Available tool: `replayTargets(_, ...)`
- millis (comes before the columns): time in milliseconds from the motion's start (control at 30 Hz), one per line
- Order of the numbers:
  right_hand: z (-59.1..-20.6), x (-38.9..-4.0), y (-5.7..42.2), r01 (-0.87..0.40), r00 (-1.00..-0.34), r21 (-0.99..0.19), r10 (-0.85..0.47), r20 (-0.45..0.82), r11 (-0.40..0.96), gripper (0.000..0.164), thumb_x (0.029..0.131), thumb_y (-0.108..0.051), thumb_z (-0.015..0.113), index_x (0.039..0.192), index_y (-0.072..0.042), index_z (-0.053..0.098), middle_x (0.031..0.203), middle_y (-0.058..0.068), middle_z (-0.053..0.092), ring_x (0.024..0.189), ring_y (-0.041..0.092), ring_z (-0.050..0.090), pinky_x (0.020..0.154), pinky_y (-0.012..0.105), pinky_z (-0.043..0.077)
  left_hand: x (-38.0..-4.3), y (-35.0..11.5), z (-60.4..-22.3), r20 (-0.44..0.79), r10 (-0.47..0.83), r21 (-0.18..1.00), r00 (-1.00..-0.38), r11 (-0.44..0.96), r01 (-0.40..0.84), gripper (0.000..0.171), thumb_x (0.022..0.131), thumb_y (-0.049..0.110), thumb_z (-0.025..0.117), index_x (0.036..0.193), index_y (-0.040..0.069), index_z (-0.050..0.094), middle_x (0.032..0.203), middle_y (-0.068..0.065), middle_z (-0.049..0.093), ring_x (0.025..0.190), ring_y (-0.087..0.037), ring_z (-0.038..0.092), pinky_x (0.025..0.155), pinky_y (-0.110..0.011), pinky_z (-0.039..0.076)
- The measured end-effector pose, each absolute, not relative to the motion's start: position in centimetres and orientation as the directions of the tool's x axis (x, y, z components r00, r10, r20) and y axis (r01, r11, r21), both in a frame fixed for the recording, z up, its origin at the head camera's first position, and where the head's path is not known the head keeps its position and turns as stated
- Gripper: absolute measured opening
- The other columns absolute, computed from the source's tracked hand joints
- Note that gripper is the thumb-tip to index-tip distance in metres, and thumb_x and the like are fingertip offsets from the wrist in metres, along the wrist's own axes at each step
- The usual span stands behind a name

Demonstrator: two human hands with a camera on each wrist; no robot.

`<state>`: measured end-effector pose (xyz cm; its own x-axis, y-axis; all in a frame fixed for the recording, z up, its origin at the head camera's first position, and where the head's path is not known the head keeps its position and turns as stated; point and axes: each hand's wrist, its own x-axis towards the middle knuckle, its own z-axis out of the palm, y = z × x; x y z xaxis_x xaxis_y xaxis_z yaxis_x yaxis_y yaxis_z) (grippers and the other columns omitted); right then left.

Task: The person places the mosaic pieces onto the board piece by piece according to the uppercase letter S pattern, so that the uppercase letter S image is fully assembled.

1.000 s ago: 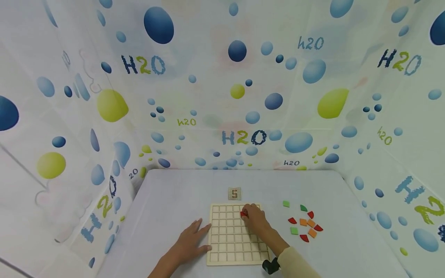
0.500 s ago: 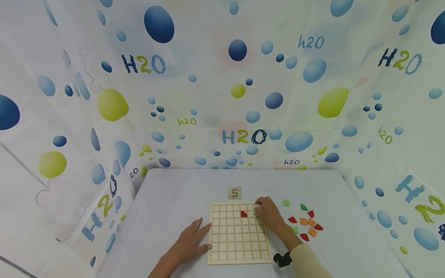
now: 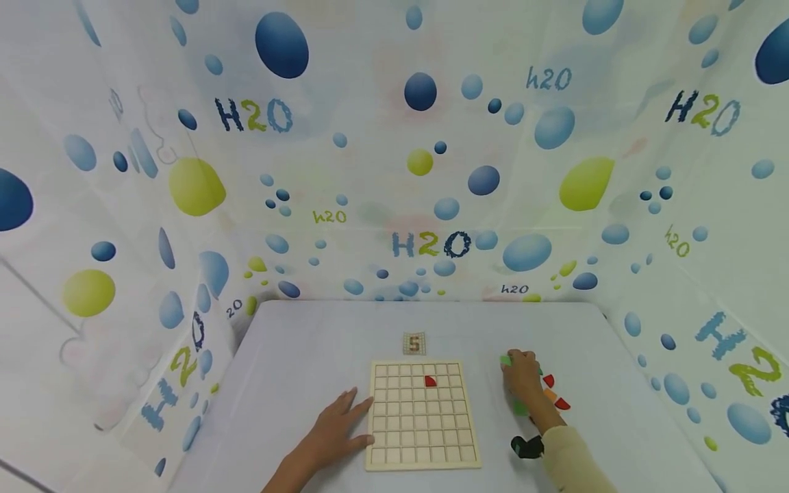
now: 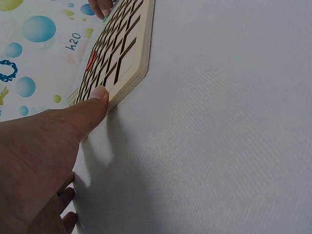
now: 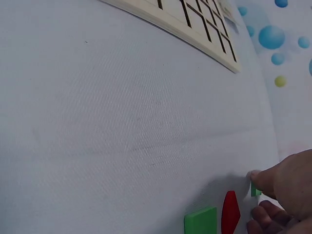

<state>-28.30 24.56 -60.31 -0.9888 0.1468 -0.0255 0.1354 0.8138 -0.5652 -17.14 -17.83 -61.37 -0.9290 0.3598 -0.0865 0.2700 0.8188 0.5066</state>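
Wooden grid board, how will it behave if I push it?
The wooden grid board looks stiff, with straight, solid edges. Lying broad and flat, it probably won't tip. The left hand touches its left edge, so it may resist sliding that way.

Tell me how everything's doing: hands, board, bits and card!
Left hand: fingers spread, thumb on the board.
Right hand: touching the far green square.
Board: flat, one cell filled.
Board's red piece: set in that cell.
Near green square: loose.
Orange piece: loose, partly hidden.
Other red pieces: loose.
Card: lying beyond the board.
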Motion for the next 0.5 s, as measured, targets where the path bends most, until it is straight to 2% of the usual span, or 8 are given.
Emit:
replayTargets(300, -60.5, -28.4, 25.1, 0.039, -0.998, -0.597, 0.065, 0.022, 0.802, 0.028, 0.101, -0.005, 0.065, 0.121, 0.014, 0.06, 0.122, 0.039, 0.054, 0.111, 0.05, 0.061, 0.095, 0.061, 0.052, -17.1, -17.8, -61.6, -0.095, 0.356, 0.492, -0.93, 0.828, 0.267, 0.082, 0.093, 0.065, 0.068, 0.158, 0.02, 0.05, 0.168, -0.026, 0.034, 0.155, -0.049, 0.031, 0.12, -0.071, 0.03)
replayTargets(500, -61.8, -29.5, 26.8, -0.019, -1.0, -0.608, -0.02, 0.005, 0.793, 0.028, 0.099, -0.007, 0.069, 0.119, 0.011, 0.062, 0.107, 0.028, 0.057, 0.096, 0.037, 0.061, 0.085, 0.055, 0.053, -17.1, -17.9, -61.7, -0.094, 0.351, 0.491, -0.932, 0.831, 0.263, 0.082, 0.092, 0.065, 0.069, 0.158, 0.02, 0.05, 0.168, -0.025, 0.034, 0.155, -0.049, 0.031, 0.12, -0.071, 0.03)
